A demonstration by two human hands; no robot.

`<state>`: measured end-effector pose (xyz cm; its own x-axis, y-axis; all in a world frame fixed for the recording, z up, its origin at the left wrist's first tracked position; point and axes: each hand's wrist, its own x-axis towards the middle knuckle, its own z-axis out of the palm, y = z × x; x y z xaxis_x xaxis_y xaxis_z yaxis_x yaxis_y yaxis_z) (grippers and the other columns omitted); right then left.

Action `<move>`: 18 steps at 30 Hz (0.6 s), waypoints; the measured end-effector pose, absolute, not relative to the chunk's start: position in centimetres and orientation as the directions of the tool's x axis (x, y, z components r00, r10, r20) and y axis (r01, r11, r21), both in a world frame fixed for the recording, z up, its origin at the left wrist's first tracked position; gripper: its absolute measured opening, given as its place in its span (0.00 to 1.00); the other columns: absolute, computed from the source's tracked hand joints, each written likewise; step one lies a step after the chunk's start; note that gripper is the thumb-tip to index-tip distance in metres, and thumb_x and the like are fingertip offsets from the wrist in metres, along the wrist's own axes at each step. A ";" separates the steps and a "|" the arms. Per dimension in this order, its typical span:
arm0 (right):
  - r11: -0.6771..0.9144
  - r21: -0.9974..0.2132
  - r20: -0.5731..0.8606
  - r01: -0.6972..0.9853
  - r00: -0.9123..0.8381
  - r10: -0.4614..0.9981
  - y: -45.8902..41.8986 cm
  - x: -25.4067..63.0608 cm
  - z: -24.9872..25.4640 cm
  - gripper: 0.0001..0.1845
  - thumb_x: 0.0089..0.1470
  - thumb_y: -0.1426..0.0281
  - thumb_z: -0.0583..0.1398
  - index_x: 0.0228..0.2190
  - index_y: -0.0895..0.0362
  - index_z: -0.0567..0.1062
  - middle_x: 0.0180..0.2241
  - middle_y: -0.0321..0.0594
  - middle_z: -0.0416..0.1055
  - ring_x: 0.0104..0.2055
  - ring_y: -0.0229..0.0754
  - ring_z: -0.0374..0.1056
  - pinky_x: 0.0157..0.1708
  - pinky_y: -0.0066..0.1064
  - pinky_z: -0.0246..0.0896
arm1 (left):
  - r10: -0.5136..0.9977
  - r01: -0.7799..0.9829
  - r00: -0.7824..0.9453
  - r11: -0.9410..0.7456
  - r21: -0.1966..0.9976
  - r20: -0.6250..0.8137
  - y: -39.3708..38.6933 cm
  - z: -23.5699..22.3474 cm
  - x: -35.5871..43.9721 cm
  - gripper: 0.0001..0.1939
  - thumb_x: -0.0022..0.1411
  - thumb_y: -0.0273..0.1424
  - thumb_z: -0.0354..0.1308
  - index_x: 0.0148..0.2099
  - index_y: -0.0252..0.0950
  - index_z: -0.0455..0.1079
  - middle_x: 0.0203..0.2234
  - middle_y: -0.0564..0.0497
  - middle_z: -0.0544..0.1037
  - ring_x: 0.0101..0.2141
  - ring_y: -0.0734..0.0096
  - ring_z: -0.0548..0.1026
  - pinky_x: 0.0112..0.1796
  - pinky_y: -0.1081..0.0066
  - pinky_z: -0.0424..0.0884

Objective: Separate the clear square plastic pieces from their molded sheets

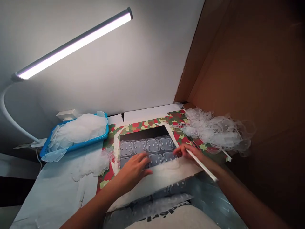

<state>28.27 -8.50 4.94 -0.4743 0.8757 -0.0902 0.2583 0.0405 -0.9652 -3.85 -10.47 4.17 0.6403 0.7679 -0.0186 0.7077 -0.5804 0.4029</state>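
Right grip (190, 154) is closed around a thin white rod (202, 165), which angles away from a clear moulded blister sheet (146, 148) of square cells lying on a black panel (140, 133). Left grip (134, 170) is apart, fingers spread over the sheet's near edge. Flat, even pressure seems best, so nothing slides on the camouflage-patterned paper (140, 126).

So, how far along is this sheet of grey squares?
Seemingly done: translucent film fills the blue tray and heaps by the cardboard wall. In hand: the left hand rests on the grey moulded squares; the right hand holds a white rod. Probably left: nearer rows under the white sheet.
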 end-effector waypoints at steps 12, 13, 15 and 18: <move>0.288 -0.923 0.218 0.254 -0.272 0.937 2.7 24.4 0.1 0.28 0.60 0.43 0.44 0.39 0.52 0.69 0.40 0.41 0.72 0.43 0.46 0.67 0.48 0.38 0.61 | 0.849 0.837 0.505 -0.525 0.152 0.152 -0.6 -1.6 -0.6 0.27 0.69 0.47 0.43 0.68 0.48 0.54 0.68 0.50 0.52 0.67 0.54 0.48 0.63 0.47 0.45; 0.301 -0.914 0.230 0.273 -0.264 0.937 3.0 24.6 0.5 0.28 0.61 0.45 0.43 0.39 0.51 0.69 0.39 0.40 0.72 0.43 0.45 0.66 0.48 0.37 0.60 | 0.850 0.845 0.492 -0.518 0.133 0.189 -0.7 -1.4 -0.4 0.27 0.69 0.45 0.44 0.67 0.47 0.55 0.68 0.48 0.52 0.67 0.54 0.47 0.63 0.47 0.43; 0.299 -0.899 0.205 0.319 -0.296 0.933 3.0 25.1 1.1 0.27 0.63 0.49 0.42 0.38 0.51 0.72 0.36 0.39 0.71 0.40 0.44 0.66 0.45 0.36 0.60 | 0.814 0.830 0.513 -0.552 0.087 0.272 -1.5 -1.2 0.4 0.25 0.70 0.41 0.46 0.67 0.44 0.57 0.68 0.46 0.52 0.68 0.55 0.44 0.64 0.47 0.38; 0.267 -0.897 0.103 0.351 -0.421 0.901 1.8 25.9 1.3 0.20 0.63 0.54 0.48 0.37 0.52 0.74 0.32 0.37 0.70 0.35 0.42 0.66 0.38 0.33 0.61 | 0.717 0.735 0.636 -0.676 0.061 0.285 -3.5 -1.5 1.4 0.24 0.70 0.39 0.47 0.66 0.46 0.56 0.68 0.46 0.50 0.68 0.57 0.43 0.64 0.50 0.40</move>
<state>25.87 1.83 1.27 -0.4213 0.9010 0.1031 0.3515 0.2670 -0.8973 1.44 -3.55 -1.52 0.6358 0.7172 0.2853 0.7348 -0.6756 0.0606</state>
